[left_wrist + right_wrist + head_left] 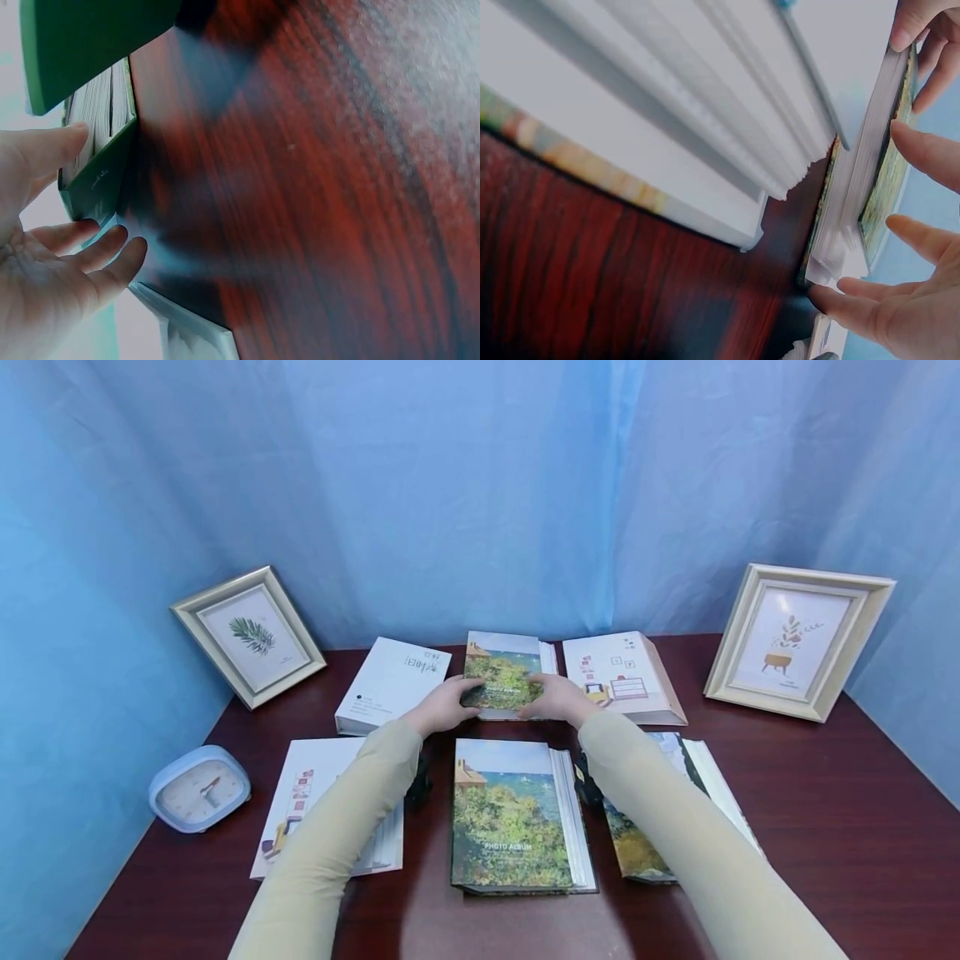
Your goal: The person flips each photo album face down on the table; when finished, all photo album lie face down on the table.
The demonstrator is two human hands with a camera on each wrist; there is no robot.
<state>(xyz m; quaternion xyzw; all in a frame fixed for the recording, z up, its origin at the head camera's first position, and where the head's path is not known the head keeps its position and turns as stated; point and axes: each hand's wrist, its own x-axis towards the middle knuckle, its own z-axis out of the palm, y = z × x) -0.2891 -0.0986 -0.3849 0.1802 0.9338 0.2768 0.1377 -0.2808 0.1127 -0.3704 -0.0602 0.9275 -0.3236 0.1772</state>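
Observation:
A small photo album [498,668] with a painted seaside cover lies at the back middle, between both hands. My left hand [444,703] holds its left front corner; in the left wrist view the thumb [56,146] is at the page edges and the other fingers are spread by the spine. On the opposite side my right hand [564,698] holds the right front corner, with its fingers [855,307] spread around the edge in the right wrist view. A larger photo album [510,814] with the same cover lies in front, between the forearms.
A white book [390,681] and a room-print album [622,677] flank the small album. Nearer lie another room-print album [300,785] and a painted album [637,843], partly under the forearms. Picture frames [307,668] [720,668] stand at both sides; a blue clock [198,789] is left.

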